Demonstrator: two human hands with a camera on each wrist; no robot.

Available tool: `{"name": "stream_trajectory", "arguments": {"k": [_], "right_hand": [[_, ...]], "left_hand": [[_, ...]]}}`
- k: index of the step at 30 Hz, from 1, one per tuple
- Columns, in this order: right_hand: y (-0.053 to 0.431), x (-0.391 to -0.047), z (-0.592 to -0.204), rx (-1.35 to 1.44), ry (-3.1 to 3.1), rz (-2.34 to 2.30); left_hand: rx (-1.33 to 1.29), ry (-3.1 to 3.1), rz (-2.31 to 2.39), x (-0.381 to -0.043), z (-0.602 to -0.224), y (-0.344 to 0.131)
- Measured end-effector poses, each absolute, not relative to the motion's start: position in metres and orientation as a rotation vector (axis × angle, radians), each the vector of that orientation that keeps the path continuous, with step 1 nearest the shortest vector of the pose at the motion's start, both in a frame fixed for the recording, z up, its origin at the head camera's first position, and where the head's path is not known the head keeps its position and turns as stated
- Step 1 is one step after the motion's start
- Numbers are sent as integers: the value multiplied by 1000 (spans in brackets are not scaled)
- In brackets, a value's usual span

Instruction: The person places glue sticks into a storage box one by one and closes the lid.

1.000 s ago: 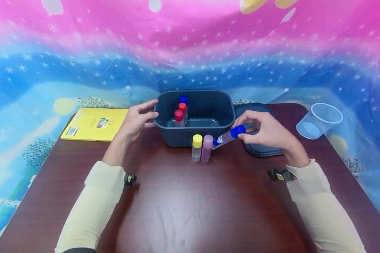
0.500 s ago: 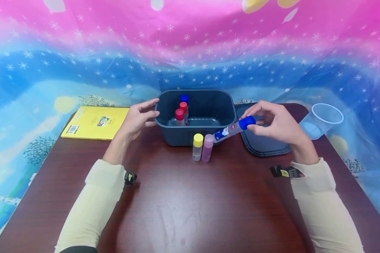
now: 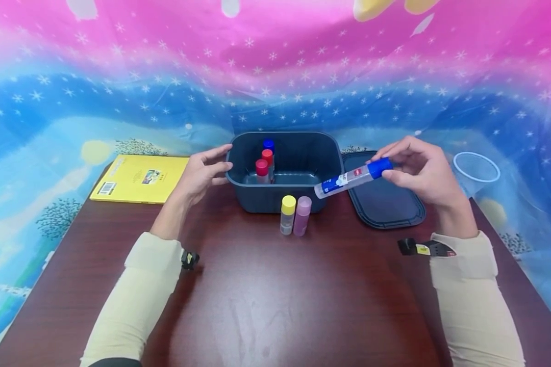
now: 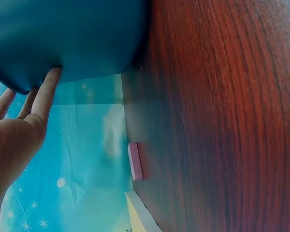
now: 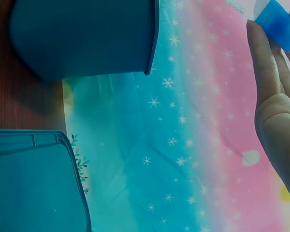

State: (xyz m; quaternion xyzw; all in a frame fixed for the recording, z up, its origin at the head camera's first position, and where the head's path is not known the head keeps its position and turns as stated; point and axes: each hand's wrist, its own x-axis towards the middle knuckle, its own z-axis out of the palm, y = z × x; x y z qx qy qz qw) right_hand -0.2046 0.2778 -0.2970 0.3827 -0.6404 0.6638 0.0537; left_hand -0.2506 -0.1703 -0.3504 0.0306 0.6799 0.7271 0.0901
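Pinching a tilted blue-capped tube (image 3: 349, 179), the right hand (image 3: 423, 171) hangs aloft. The left hand (image 3: 199, 172) touches the bin (image 3: 259, 200), fingers extended.

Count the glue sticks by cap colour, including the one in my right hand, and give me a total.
Blue-capped glue sticks: 2
Red-capped glue sticks: 2
Yellow-capped glue stick: 1
Purple-capped glue stick: 1
Total: 6

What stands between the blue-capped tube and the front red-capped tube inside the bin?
Another red-capped tube; the head view shows it inside the bin.
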Motion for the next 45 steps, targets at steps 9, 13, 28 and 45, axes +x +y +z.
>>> {"name": "stream_trajectory", "arguments": {"k": [9,13,28,45], "right_hand": [[267,-207,-298,1065,-1811,2041],[258,-208,-294,986,-1815,2057],[230,-224,-296,660,-1987,1851],[209,-243,-306,511,-2273,1562]], "left_hand": [[106,1994,2174,-249,-352,-171],[109,1977,2177,-249,-352,-173],[116,1935,2202,-249,-353,-174],[116,1948,2180,-250,-354,-175]]}}
